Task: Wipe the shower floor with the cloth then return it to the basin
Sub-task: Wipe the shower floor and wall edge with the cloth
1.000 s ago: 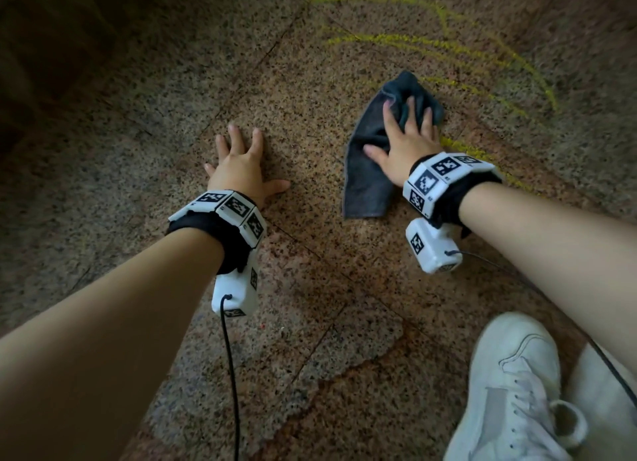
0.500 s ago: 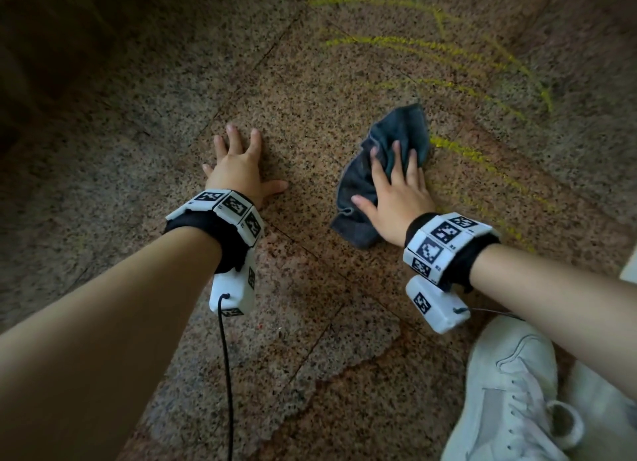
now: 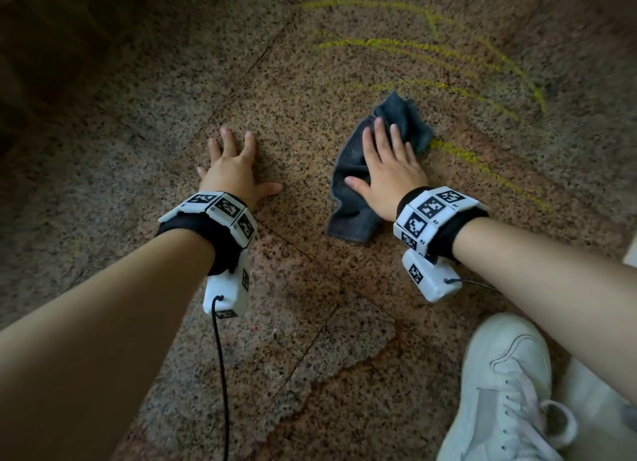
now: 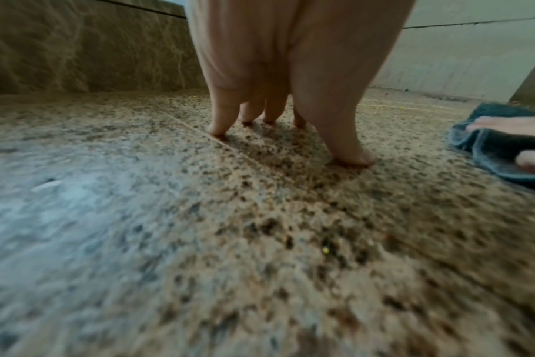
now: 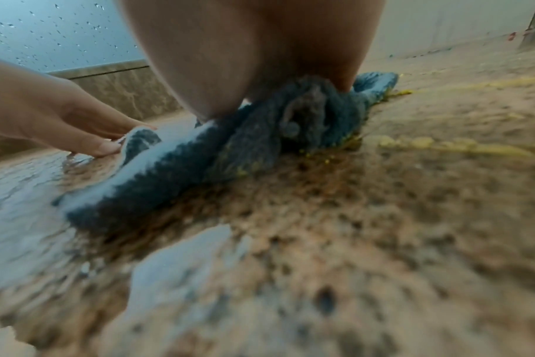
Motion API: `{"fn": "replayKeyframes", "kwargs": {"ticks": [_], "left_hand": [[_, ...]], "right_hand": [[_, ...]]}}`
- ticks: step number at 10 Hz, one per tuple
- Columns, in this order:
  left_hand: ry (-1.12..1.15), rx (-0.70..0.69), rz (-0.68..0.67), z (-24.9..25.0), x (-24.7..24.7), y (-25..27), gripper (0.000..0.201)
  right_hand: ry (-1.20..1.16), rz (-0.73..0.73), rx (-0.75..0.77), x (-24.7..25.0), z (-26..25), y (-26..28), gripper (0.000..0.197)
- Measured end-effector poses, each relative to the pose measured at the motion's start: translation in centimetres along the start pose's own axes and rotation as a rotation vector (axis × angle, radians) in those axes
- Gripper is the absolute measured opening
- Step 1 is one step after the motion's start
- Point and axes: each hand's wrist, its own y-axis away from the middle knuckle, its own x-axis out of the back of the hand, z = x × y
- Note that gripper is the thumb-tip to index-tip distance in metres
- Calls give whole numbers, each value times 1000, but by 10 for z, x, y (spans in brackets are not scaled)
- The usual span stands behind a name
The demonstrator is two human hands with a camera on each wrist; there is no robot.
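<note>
A dark blue-grey cloth (image 3: 351,198) lies bunched on the speckled granite shower floor (image 3: 303,288). My right hand (image 3: 389,164) presses flat on it with straight fingers. In the right wrist view the cloth (image 5: 251,149) is crumpled under the palm, with yellow grit at its edge. Yellow streaks (image 3: 458,153) curve across the floor to the right of the cloth and beyond it. My left hand (image 3: 234,164) is spread on the bare floor to the left of the cloth, and its fingertips (image 4: 217,131) touch the stone. No basin is in view.
A white sneaker (image 3: 506,391) stands at the lower right beside my right forearm. A brown stone wall base (image 4: 86,53) runs behind my left hand. A glass panel with water drops (image 5: 46,31) is at the far left. A black cable (image 3: 220,374) hangs from the left wrist.
My right hand dragged the cloth towards me from the yellow streaks, then slid it slightly forward again. The cloth went from spread out to bunched. My left hand stayed planted on the floor.
</note>
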Motion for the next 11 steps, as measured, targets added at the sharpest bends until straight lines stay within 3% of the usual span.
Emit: {"fn": "replayKeyframes", "kwargs": {"ticks": [3,7,11], "left_hand": [[-15,8,0,1,1,0,94],[-7,13,-15,2,1,1,94],[-16,8,-2,0,-1,-2,94]], "right_hand": [[-66,10,-195,-3,24,7,86],[-76,-65,-99,-24,-9,57,82],[-108,28,-183,2,13,0,79]]}}
